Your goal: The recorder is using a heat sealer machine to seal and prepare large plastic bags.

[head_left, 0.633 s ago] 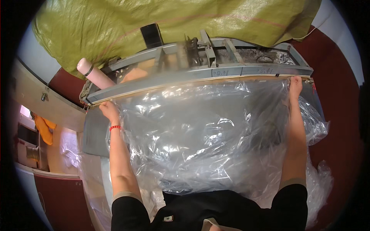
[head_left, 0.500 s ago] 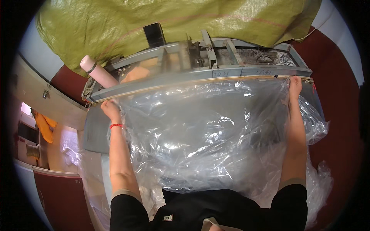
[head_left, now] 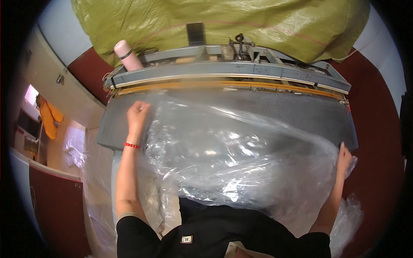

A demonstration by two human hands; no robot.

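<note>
A clear plastic sheet [head_left: 215,142] spreads wrinkled and shiny across the dark grey tabletop [head_left: 118,122] and hangs down toward my body. My left hand [head_left: 137,115], with a red bead bracelet on its wrist, is closed on the sheet's far left part. Lower down at the right, my right hand [head_left: 343,160] pinches the sheet's right edge. Between the hands the sheet's far edge slants from upper left to lower right. Beyond it lies a long grey metal frame bar [head_left: 241,69], with an orange strip [head_left: 193,85] showing below it, apart from the sheet.
A pink bottle [head_left: 128,56] leans in the frame's left end. Behind the frame, a dark phone [head_left: 196,34] rests against a yellow-green woven cover [head_left: 258,21]. At left are a pale cabinet door [head_left: 64,73] and orange cloth [head_left: 48,118]. More clear plastic [head_left: 348,219] hangs at right.
The sheet's far edge has come away from the bar, its right side furthest. My right hand has drawn back toward me. A gap with the orange strip now shows under the bar.
</note>
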